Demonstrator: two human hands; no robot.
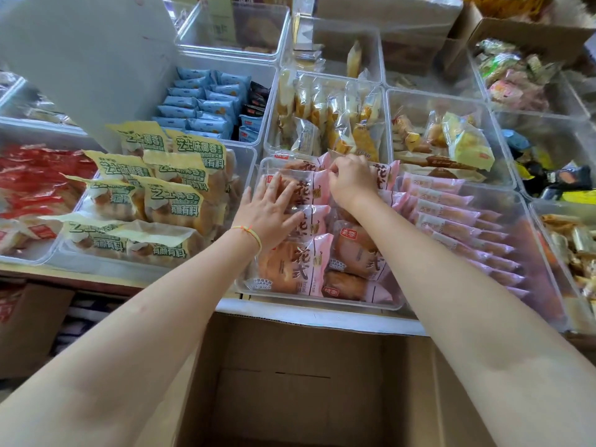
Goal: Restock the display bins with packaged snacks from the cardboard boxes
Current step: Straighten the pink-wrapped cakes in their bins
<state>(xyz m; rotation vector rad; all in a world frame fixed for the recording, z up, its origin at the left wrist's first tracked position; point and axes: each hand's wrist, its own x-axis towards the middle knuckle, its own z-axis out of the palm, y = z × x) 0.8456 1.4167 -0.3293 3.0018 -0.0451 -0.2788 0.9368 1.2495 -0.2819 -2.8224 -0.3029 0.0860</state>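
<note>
Clear bins (322, 305) over cardboard box (300, 382)

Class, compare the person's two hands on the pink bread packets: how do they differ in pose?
The left hand lies flat, fingers spread, pressing a pink packet; the right hand is curled, pinching a packet edge. The left wrist wears a thin bracelet; the right is bare. Both work in the same clear bin.
</note>
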